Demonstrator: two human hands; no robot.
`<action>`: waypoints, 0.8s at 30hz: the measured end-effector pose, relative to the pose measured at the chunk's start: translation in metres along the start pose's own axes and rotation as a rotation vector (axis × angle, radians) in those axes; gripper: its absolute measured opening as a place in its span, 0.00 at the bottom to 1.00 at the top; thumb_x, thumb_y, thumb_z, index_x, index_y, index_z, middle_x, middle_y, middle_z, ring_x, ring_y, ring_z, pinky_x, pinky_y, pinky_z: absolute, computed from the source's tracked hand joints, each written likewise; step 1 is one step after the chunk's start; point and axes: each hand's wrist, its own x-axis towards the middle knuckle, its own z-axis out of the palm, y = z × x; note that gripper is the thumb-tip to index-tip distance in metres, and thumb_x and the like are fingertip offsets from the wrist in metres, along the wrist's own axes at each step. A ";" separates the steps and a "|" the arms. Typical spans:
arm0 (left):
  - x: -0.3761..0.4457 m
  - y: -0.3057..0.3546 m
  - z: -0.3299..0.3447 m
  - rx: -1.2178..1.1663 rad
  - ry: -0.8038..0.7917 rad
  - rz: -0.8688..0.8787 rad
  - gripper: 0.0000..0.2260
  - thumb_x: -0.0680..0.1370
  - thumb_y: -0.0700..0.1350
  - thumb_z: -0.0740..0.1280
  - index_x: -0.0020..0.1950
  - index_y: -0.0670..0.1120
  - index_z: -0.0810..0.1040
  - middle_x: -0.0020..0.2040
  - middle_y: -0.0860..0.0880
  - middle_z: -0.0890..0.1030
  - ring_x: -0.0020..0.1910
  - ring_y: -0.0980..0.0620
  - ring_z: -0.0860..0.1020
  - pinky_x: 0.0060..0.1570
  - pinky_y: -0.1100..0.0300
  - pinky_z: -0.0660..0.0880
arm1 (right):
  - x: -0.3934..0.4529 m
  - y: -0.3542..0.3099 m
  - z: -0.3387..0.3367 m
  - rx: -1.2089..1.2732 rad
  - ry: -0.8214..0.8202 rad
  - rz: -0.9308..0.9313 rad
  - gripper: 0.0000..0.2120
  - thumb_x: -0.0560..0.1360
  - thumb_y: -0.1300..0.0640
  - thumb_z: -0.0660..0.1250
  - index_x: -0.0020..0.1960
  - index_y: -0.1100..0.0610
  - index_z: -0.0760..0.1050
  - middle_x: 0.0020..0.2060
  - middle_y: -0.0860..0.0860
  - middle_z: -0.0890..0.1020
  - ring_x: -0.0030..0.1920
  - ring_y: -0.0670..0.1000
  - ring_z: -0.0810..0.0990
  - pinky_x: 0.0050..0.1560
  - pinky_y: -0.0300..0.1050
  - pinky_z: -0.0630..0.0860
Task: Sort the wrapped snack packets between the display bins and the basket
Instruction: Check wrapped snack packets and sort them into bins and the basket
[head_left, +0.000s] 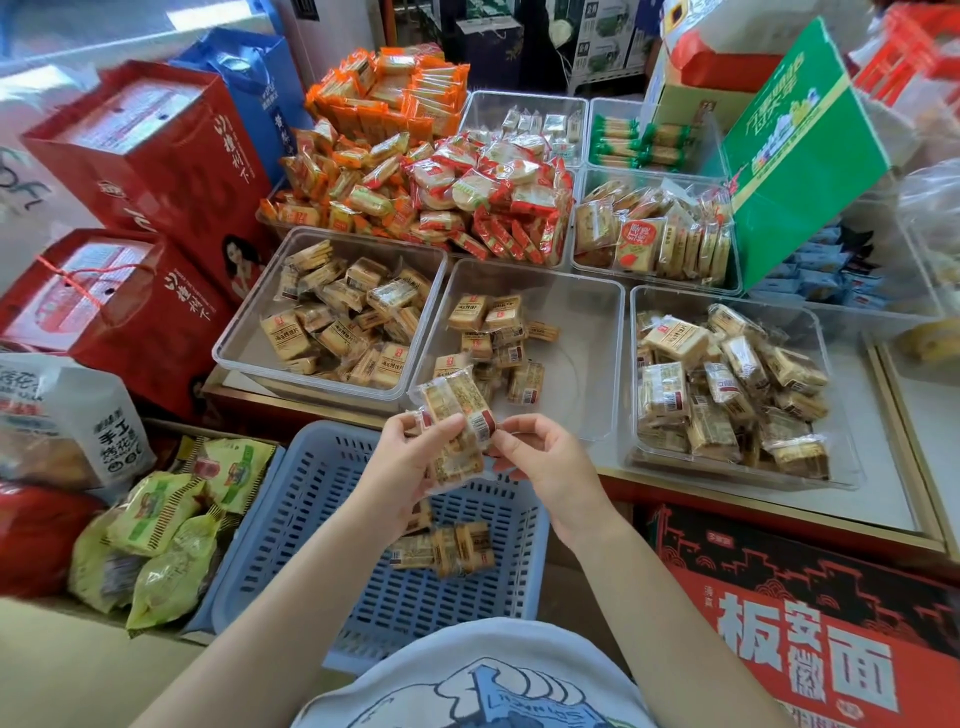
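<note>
My left hand (405, 467) grips a small stack of clear-wrapped tan snack packets (454, 410) above the blue slatted basket (311, 519). My right hand (540, 457) pinches the edge of the top packet in that stack. A few more packets (452, 551) lie on the basket floor. Straight ahead stands a clear display bin (582, 322), partly filled with matching packets. A fuller bin (249, 322) sits to its left and another (831, 364) to its right.
Further back are bins heaped with orange and red packets (415, 182), green ones (634, 145) and tan ones (654, 234). Red gift boxes (156, 156) stand at left, green-yellow bags (166, 519) lie beside the basket, and a red carton (805, 623) sits at lower right.
</note>
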 end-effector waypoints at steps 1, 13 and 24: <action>-0.002 0.000 0.002 0.001 -0.016 -0.006 0.38 0.68 0.54 0.80 0.71 0.42 0.68 0.59 0.40 0.84 0.53 0.42 0.86 0.47 0.48 0.83 | 0.000 0.000 0.001 0.009 0.012 0.001 0.07 0.79 0.58 0.71 0.56 0.59 0.78 0.47 0.55 0.86 0.41 0.45 0.83 0.39 0.33 0.76; -0.007 -0.005 0.007 0.029 -0.006 0.004 0.26 0.74 0.46 0.76 0.69 0.43 0.70 0.55 0.44 0.85 0.50 0.48 0.86 0.45 0.53 0.84 | 0.002 0.005 0.002 0.100 0.102 0.012 0.06 0.77 0.59 0.74 0.51 0.57 0.78 0.43 0.52 0.86 0.39 0.44 0.83 0.39 0.34 0.75; -0.010 -0.008 0.014 -0.026 0.089 0.091 0.39 0.63 0.55 0.81 0.69 0.45 0.69 0.59 0.41 0.84 0.55 0.44 0.85 0.49 0.48 0.84 | 0.001 0.002 0.003 0.163 0.184 -0.008 0.05 0.74 0.64 0.75 0.49 0.62 0.80 0.42 0.57 0.87 0.41 0.51 0.84 0.43 0.40 0.81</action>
